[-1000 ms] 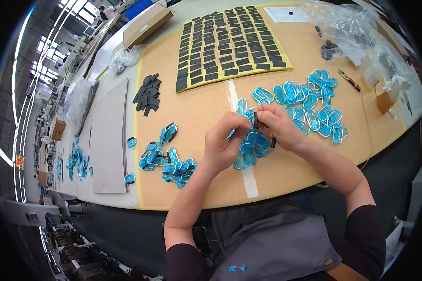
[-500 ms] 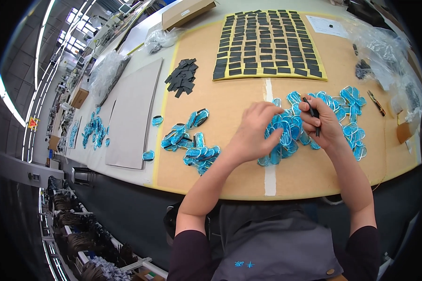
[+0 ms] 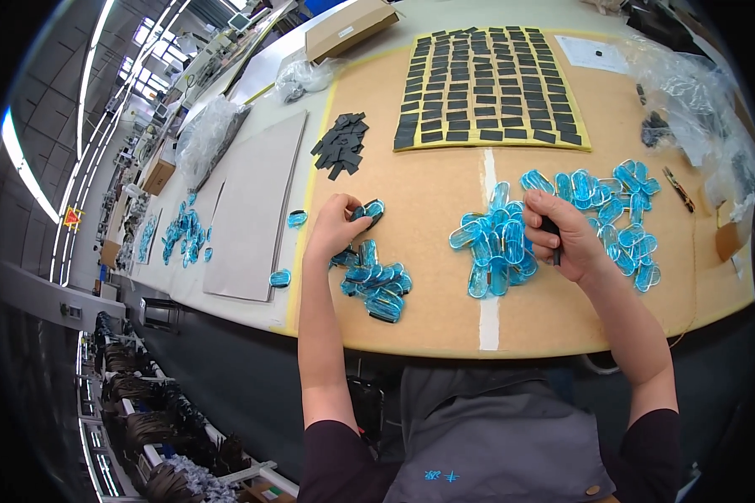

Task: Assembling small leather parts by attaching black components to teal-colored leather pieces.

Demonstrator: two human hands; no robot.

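My left hand (image 3: 337, 228) is at the left pile of blue oval loops, its thumb and forefinger closed about the near end of a blue loop with a black strip (image 3: 371, 213). More blue loops with black bands (image 3: 376, 281) lie just below it. My right hand (image 3: 566, 233) is closed round a short, dark, pen-like tool (image 3: 550, 228), mostly hidden by the fingers. It hovers at the right edge of a heap of blue loops (image 3: 499, 243) in the middle of the table. Further blue loops (image 3: 629, 230) spread to its right.
A yellow-edged board (image 3: 493, 134) with rows of black rectangles lies at the back. Left of it sit a pile of black pieces (image 3: 341, 144) and a grey board (image 3: 256, 210). Small pliers or snips (image 3: 678, 189) and clear plastic (image 3: 671, 92) lie at right.
My left hand has moved from the middle heap to the left pile and closed on a loop there. My right hand stays beside the heap with the dark tool, slightly lower.
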